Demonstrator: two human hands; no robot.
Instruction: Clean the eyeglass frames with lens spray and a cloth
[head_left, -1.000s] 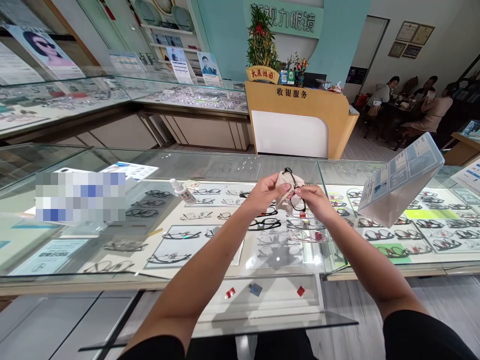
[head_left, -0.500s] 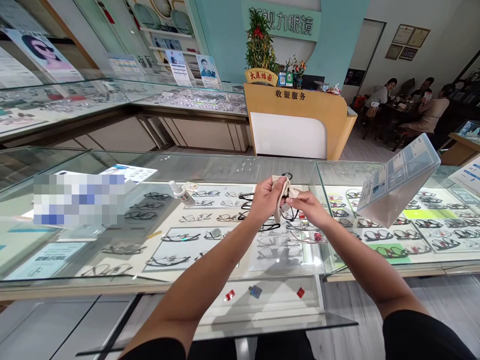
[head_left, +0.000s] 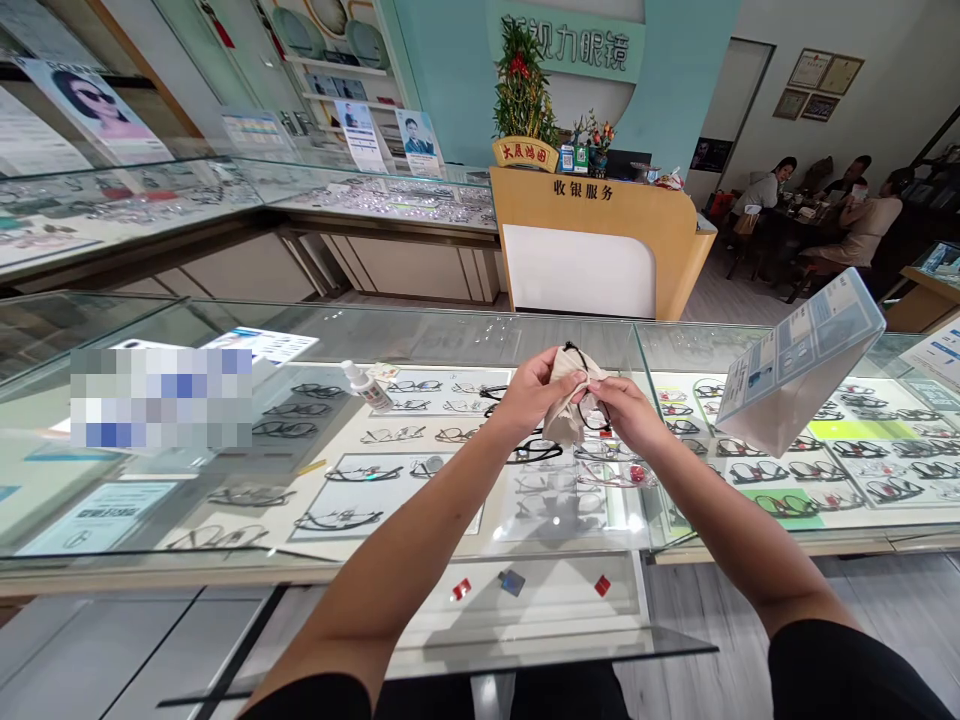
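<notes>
Above the glass counter, my left hand (head_left: 534, 388) is closed on a beige cloth (head_left: 561, 420), which is wrapped about part of a pair of dark-framed eyeglasses (head_left: 596, 415). My right hand (head_left: 621, 405) pinches the eyeglasses near the middle of the frame, close to the cloth. One rim hangs below the right fingers, and a dark part of the frame sticks up above the cloth. The lens inside the cloth is hidden. Beneath the hands, several other dark-framed eyeglasses (head_left: 536, 450) lie in the display.
A white spray bottle (head_left: 367, 385) stands on the glass counter (head_left: 420, 325) to the left. An angled sign holder (head_left: 799, 365) stands at the right. Rows of eyeglasses fill the case. A wooden cash desk (head_left: 592, 240) is ahead, and several people sit at a table far right.
The cloth has spread out lower and wider beneath my left hand, and the eyeglasses have turned a little. Both hands stay in nearly the same place.
</notes>
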